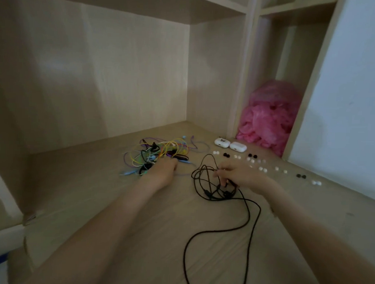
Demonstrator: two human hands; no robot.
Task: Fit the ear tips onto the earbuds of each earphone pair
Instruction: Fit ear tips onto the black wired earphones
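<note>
Well, the biggest thing here is a pale wood-grain alcove [99, 75] with a shelf overhead, and its floor runs forward as a desk [108, 202] of the same laminate. A plain white wall [354, 84] closes the right side. In a narrow niche between alcove and wall sits a crumpled pink plastic bag [268, 119]. Both bare forearms reach out over the desk. The black earphones [252, 218] lie in loose loops near the middle, the cord trailing back toward the person; the right hand [238, 173] pinches the bunched loops with curled fingers. To its left is a tangle [160, 153] of yellow, purple, blue, green and black earphones, and the left hand [163, 170] rests on its near edge; whether it grips a cord I cannot tell. Behind the right hand, near the bag, two small white cases [221, 142] lie side by side, touching; one bears a dark mark too small to read. The tips [262, 169], white and black, mostly in pairs, lie in a ragged row from the cases off to the right.
</note>
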